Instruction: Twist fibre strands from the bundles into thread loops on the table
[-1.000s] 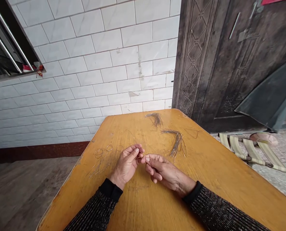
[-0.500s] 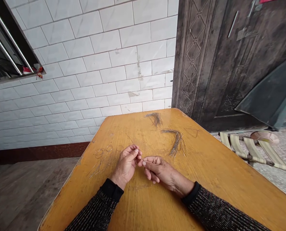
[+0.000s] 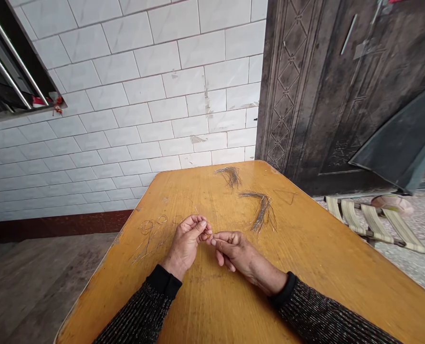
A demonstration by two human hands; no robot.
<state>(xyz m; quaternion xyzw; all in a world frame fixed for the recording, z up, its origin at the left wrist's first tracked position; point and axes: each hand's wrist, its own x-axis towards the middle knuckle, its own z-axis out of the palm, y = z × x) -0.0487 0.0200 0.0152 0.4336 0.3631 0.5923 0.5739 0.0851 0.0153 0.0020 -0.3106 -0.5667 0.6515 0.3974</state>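
Note:
Thumb and fingers of my left hand [image 3: 187, 239] pinch a thin wire [image 3: 196, 208], whose free end sticks up beyond the knuckles. My right hand [image 3: 239, 251] is closed just beside it, thumb and forefinger pinching the same wire at its near end. The fingertips of both hands almost meet above the table. Left of my left hand lie several wires bent into round loops with long tails [image 3: 147, 226]. To the right and farther off rests a bent bundle of dark wires [image 3: 262, 210].
A second wire bundle [image 3: 230, 176] lies near the far edge of the wooden table [image 3: 212, 306]. One loose bent wire [image 3: 287, 196] is near the right edge. Beyond stand a tiled wall [image 3: 133, 105] and a dark metal door [image 3: 327, 114]. A strapped folding stool [image 3: 377, 222] is at right.
The wire's free end has shifted and now stands differently above my left hand. Between the hands the fingertips have drawn slightly apart. Both hands otherwise stay in nearly the same place.

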